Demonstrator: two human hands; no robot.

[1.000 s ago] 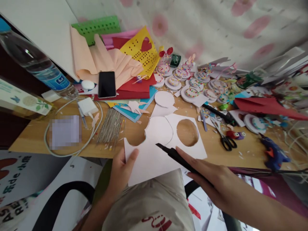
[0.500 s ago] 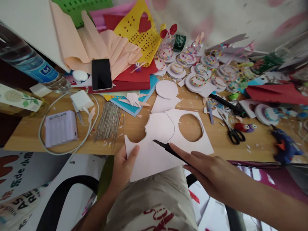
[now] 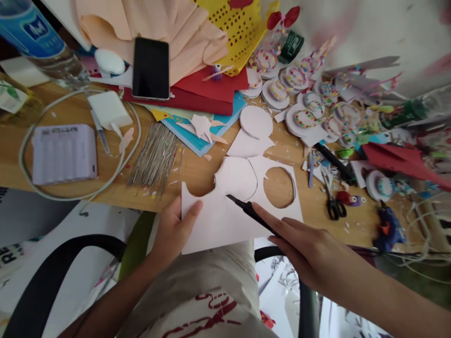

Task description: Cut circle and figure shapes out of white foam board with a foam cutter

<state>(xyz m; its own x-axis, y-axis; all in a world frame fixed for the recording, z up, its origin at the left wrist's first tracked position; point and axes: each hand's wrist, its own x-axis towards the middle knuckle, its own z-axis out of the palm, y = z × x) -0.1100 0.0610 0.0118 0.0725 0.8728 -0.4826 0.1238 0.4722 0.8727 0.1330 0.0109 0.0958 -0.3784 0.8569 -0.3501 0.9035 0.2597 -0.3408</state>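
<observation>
A white foam or card sheet (image 3: 207,225) overhangs the table's front edge toward my lap. My left hand (image 3: 174,227) pinches its near left corner, thumb on top and fingers underneath. In my right hand (image 3: 305,241) is a black utility knife (image 3: 259,217), index finger laid along its handle. The blade tip points left, at or just over the sheet's surface; contact is unclear. One round hole opens at the sheet's right side, and a curved notch cuts into its left. Between them runs a curved cut line. Behind lies a loose white disc (image 3: 256,121) on a white scrap (image 3: 246,144).
Left on the wooden table (image 3: 112,190) are a purple battery charger (image 3: 65,155), a looped cable, metal wires (image 3: 155,155) and a phone (image 3: 151,69). Right are scissors (image 3: 333,195), a blue glue gun (image 3: 387,227) and several decorated discs. A bottle (image 3: 45,40) stands far left.
The head view has shifted and tilted, so the table items appear moved. Both hands keep their holds, and the knife tip stays at nearly the same part of the sheet.
</observation>
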